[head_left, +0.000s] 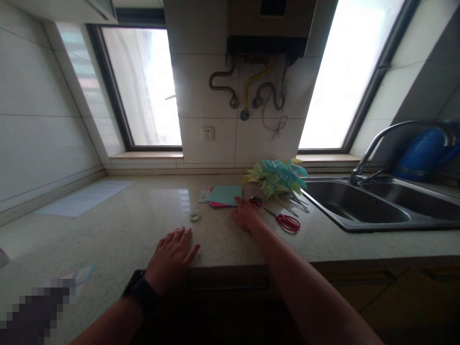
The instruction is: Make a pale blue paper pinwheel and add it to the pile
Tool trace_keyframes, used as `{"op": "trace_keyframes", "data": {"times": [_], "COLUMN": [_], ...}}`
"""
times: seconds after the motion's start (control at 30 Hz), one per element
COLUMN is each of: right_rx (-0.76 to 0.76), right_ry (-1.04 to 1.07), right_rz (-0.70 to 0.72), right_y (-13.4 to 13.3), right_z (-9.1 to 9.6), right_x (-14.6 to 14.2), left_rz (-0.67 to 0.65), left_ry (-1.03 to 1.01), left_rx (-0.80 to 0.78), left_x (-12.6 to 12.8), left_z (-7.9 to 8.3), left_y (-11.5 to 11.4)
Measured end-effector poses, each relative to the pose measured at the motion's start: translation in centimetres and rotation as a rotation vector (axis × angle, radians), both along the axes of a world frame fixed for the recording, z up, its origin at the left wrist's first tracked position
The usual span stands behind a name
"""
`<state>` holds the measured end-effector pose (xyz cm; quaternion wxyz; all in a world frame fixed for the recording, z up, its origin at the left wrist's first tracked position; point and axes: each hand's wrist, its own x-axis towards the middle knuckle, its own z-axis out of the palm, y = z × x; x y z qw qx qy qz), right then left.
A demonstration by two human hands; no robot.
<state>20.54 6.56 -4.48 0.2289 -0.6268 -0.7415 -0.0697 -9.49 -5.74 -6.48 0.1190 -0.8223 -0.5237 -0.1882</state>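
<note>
My left hand (173, 255) lies flat near the counter's front edge, fingers spread and holding nothing, a dark watch (142, 291) on its wrist. Reaching forward, my right hand (247, 213) touches the right edge of a stack of coloured paper with its fingertips; thumb and index finger are apart. Light green paper (225, 194) tops the stack, and pink paper (217, 204) sticks out below. A small roll of tape (194, 216) sits between my hands. Right of my right hand lie red-handled scissors (288, 223) and a small dark red object (255, 200), partly hidden.
Green, blue and yellow paper pinwheels (278, 175) on sticks are piled at the back, beside the steel sink (345, 225) with its tap (373, 143). White printed sheets (86, 197) lie at the back left. Pipes (247, 91) hang on the wall.
</note>
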Motion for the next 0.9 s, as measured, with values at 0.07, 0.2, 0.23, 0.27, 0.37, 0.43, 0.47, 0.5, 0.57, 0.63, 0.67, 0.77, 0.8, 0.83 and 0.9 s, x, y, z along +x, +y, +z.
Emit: {"op": "trace_keyframes", "data": {"times": [0.07,0.2,0.23,0.27,0.37,0.43,0.47,0.5,0.57,0.63,0.67,0.77,0.8,0.83,0.9], "right_rx": [-0.002,0.025,0.031,0.037,0.044,0.043,0.042,0.042,0.045,0.055,0.063,0.099,0.113,0.129,0.165], "right_ry": [-0.010,-0.008,-0.005,-0.004,-0.003,-0.004,-0.004,-0.002,0.007,0.026,0.040,0.100,0.126,0.154,0.217], "right_rz": [-0.008,-0.028,-0.031,-0.034,-0.031,-0.021,-0.018,-0.014,-0.010,-0.006,-0.007,-0.031,-0.047,-0.063,-0.096], "right_y": [-0.1,-0.3,-0.4,-0.4,-0.4,-0.4,-0.3,-0.3,-0.3,-0.2,-0.2,0.1,0.3,0.5,1.0], "right_z": [0.1,0.3,0.3,0.3,0.1,0.0,-0.1,-0.1,-0.1,-0.1,-0.1,-0.2,-0.2,-0.2,-0.2], "right_x": [0.0,0.0,0.0,0.0,0.2,0.3,0.3,0.3,0.4,0.4,0.4,0.7,0.8,1.0,1.6], "left_rz": [0.031,0.056,0.055,0.053,0.049,0.049,0.048,0.048,0.048,0.052,0.055,0.058,0.057,0.055,0.051], "left_ry": [0.008,0.020,0.025,0.029,0.031,0.024,0.021,0.017,0.014,0.012,0.012,0.014,0.016,0.017,0.017], "left_rx": [-0.019,-0.044,-0.048,-0.051,-0.056,-0.057,-0.058,-0.058,-0.059,-0.061,-0.064,-0.075,-0.078,-0.082,-0.086], "left_x": [0.1,0.2,0.2,0.2,0.2,0.1,0.1,0.1,0.1,0.2,0.2,0.2,0.2,0.2,0.1], "left_z": [0.1,0.5,0.5,0.6,0.7,0.7,0.6,0.6,0.6,0.6,0.6,0.7,0.7,0.7,0.6], "left_y": [-0.1,-0.1,0.0,0.0,-0.1,-0.1,-0.1,-0.1,-0.1,-0.1,-0.1,-0.1,-0.1,-0.1,-0.1]}}
